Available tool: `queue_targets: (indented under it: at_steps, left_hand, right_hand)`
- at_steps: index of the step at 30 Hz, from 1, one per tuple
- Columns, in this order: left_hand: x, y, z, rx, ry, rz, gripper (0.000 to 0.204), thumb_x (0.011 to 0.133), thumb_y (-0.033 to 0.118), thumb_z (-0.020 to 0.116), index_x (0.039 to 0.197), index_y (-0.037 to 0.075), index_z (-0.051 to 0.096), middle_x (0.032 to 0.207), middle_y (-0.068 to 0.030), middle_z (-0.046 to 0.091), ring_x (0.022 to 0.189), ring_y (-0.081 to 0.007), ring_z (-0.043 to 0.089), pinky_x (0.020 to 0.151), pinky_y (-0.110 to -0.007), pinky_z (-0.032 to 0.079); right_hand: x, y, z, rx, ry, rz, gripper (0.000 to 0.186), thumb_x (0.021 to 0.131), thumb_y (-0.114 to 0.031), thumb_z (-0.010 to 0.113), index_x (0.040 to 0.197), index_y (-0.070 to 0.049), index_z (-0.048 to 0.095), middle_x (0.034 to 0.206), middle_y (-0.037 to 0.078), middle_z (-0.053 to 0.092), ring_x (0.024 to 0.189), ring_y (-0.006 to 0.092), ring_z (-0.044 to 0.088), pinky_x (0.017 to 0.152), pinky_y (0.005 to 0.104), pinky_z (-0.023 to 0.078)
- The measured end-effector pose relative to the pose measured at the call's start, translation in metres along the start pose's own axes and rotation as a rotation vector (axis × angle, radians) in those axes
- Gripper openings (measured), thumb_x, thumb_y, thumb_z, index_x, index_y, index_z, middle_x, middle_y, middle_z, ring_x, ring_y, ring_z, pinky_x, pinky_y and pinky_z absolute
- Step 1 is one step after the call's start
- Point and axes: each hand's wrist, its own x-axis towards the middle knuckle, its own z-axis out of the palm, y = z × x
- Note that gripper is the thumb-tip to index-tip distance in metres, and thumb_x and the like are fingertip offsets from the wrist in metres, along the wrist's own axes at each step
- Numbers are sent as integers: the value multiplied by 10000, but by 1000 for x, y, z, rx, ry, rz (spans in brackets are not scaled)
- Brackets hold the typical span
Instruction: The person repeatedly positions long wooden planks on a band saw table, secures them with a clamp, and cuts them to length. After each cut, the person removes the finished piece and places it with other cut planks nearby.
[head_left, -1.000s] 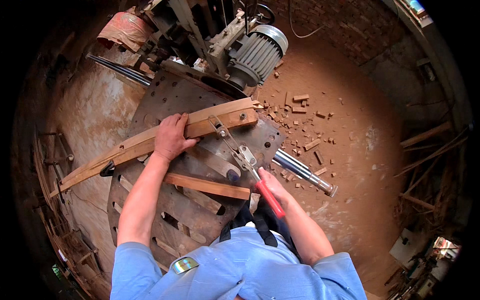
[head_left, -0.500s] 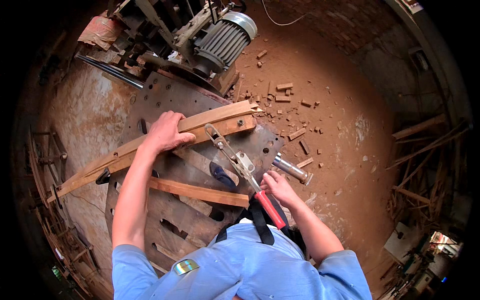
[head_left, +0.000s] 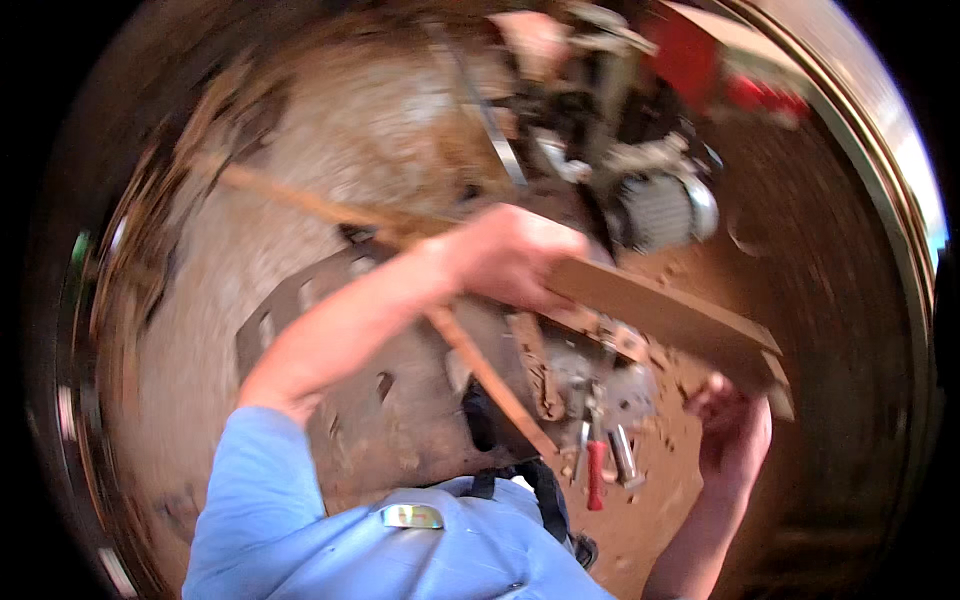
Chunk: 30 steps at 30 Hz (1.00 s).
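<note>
My left hand (head_left: 525, 255) is closed around a long wooden piece (head_left: 665, 315), which is lifted above the metal table (head_left: 380, 400) and slants down to the right. A narrow wooden length (head_left: 300, 200) reaches left from behind my left forearm; whether it belongs to the held piece cannot be told. My right hand (head_left: 738, 415) is just under the right end of the held piece, its fingers smeared by motion; contact is unclear. Below the held piece is a toggle clamp with a red handle (head_left: 596, 472). A thin wooden strip (head_left: 490, 375) lies across the table.
At the upper right stands a machine with a grey finned motor (head_left: 655, 210). A metal bar (head_left: 490, 120) sticks out left of it. A short metal cylinder (head_left: 625, 455) juts out beside the clamp handle. Wood offcuts are scattered on the floor on the right.
The wooden piece has been raised from the table and swung to the right with my left hand. My right hand has moved from beside the clamp handle to the piece's right end. The view has turned.
</note>
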Motion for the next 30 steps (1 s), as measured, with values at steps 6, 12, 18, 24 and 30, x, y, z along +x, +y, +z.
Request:
queue_targets:
  at_steps: [6,12,18,24,30]
  left_hand:
    - [-2,75,34,2,13,249,402,628,373,766,770,73,540,705,-83,599,667,-291,641,585,-413,537]
    - [-67,98,66,13,-275,290,430,670,446,761,818,84,584,764,-94,639,767,-297,656,656,-420,541]
    - [-146,112,91,-4,-134,140,423,651,276,764,974,81,573,968,-75,616,1014,-257,572,912,-405,444]
    - [-248,91,102,-581,602,-937,747,840,350,665,1303,-141,345,1191,-303,513,1092,-353,536,995,-453,417]
    - [-224,109,126,-1576,663,-1056,370,781,327,715,894,-7,600,746,-78,603,604,-118,543,457,-277,400]
  right_hand:
    - [1,12,74,135,-325,546,816,917,-672,306,1148,71,552,1000,236,636,820,325,680,593,420,597]
    - [-68,27,90,-318,-211,990,634,865,-570,504,1089,14,609,769,120,649,641,220,633,572,340,523]
    - [-147,79,102,-889,-377,643,233,894,-247,627,1011,-51,577,684,35,572,554,141,557,488,294,459]
    - [-247,106,139,-1351,-173,582,255,827,-166,708,853,8,524,621,69,535,522,164,486,445,333,390]
    - [-306,153,89,-1387,-87,540,328,823,-66,693,1106,0,540,865,123,606,709,158,527,621,313,472]
